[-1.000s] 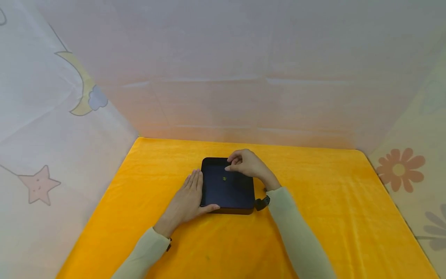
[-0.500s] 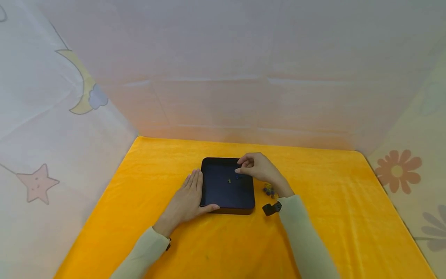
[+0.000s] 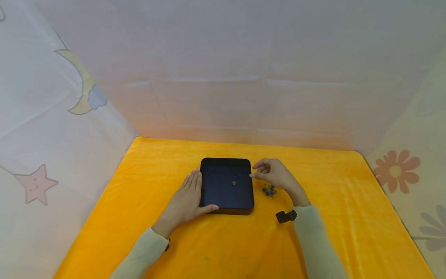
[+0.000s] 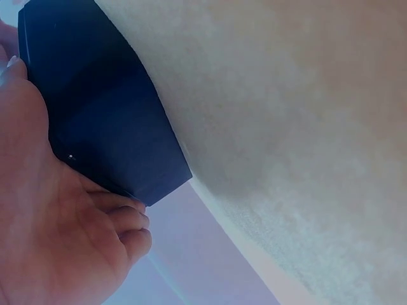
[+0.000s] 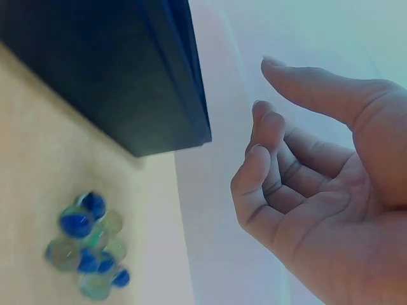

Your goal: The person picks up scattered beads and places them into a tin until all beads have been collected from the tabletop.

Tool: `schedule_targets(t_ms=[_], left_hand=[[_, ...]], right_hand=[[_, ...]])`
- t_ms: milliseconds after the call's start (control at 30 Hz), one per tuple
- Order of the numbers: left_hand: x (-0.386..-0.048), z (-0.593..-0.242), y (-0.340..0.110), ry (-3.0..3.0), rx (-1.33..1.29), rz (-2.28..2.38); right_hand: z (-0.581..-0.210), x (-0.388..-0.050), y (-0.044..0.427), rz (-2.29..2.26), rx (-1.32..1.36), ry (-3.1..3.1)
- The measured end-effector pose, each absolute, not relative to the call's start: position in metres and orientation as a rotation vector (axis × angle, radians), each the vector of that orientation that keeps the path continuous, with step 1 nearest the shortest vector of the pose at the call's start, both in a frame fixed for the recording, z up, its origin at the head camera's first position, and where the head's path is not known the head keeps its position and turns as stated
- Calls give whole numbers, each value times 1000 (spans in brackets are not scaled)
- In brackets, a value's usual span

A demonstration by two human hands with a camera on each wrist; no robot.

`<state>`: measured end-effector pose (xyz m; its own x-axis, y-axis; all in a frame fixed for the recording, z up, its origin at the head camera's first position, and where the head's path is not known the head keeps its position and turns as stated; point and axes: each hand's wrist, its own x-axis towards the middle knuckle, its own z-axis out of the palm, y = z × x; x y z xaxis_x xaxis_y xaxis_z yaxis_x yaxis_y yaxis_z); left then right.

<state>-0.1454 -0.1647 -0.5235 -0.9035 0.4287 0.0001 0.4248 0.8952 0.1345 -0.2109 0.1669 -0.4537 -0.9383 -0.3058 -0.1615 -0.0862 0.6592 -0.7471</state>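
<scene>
A shallow black square tray (image 3: pixel 226 197) lies in the middle of the head view. Along its left wall my left hand (image 3: pixel 184 201) rests with straight fingers, its thumb at the front edge. A yellowish marble (image 3: pixel 234 183) and a couple of dark blue marbles (image 3: pixel 238 177) lie inside. Just off the tray's right wall is my right hand (image 3: pixel 277 174), held above the cloth; the right wrist view shows nothing between its thumb and loosely bent fingers (image 5: pixel 254 168). Nearest to it lies a cluster of several blue and yellowish glass marbles (image 3: pixel 269 190).
An orange-yellow cloth (image 3: pixel 331 217) covers the table. Pale printed sheets (image 3: pixel 223 97) rise behind and on both sides. A black strap device (image 3: pixel 285 216) sits at the right wrist.
My right hand has drawn back rightward from over the tray to beside it. Blue marbles now show in the tray, and the yellowish one has shifted right. My left hand stays put.
</scene>
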Motion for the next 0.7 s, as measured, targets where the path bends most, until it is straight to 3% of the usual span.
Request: schedule_targets(t_ms=[700], left_hand=[[-144,-523,-165,3013,681,260]], right_hand=[[-487,-173,212,-1151,-229,2559]])
